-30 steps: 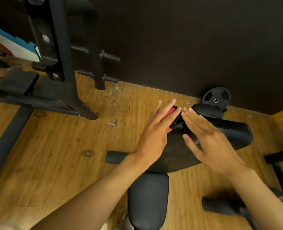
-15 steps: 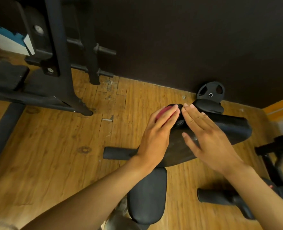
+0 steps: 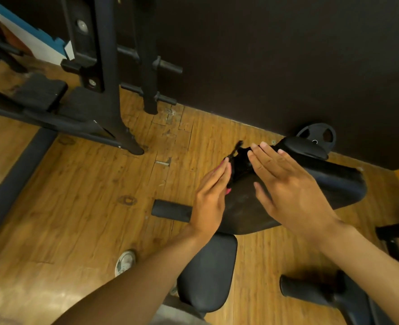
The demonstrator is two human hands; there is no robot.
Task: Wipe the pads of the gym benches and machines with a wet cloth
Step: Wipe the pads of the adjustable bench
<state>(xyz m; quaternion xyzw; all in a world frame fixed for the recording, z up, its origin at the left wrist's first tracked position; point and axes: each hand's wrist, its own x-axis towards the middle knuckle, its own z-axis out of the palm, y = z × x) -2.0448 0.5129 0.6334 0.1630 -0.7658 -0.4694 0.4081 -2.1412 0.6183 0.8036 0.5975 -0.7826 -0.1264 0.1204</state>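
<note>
Cloth (image 3: pixel 239 166): dark, with a little pink showing at its lower edge, bunched at the upper left end of the bench's back pad, between the two hands; one frayed corner sticks up above the fingertips.
Back pad (image 3: pixel 252 207): black, long, tilted, running from the middle of the view toward the right; its surface looks dull and slightly streaked.
Left hand (image 3: pixel 211 198): fingers straight and together, laid flat against the left side of the cloth and the pad's edge; it presses rather than grasps.
Right hand (image 3: pixel 290 186): fingers straight and slightly spread, palm down over the pad, fingertips at the cloth's right side; no curl around anything. Whether the palm touches the pad cannot be told.
Seat pad (image 3: pixel 208 273): black, rounded, just below the back pad, near the bottom centre.
Foam rollers: one (image 3: pixel 171 210) on the left just beside the left wrist, another (image 3: pixel 304 289) at the lower right.
Weight plate (image 3: pixel 320 134): black, leaning at the foot of the dark wall (image 3: pixel 287 55), behind the bench's far end.
Rack (image 3: pixel 104 73): black steel frame with pegs, upper left, well apart from the bench.
Floor (image 3: pixel 76 195): worn wooden planks.
Shoe (image 3: pixel 124 262): white, on the floor below the left forearm.
</note>
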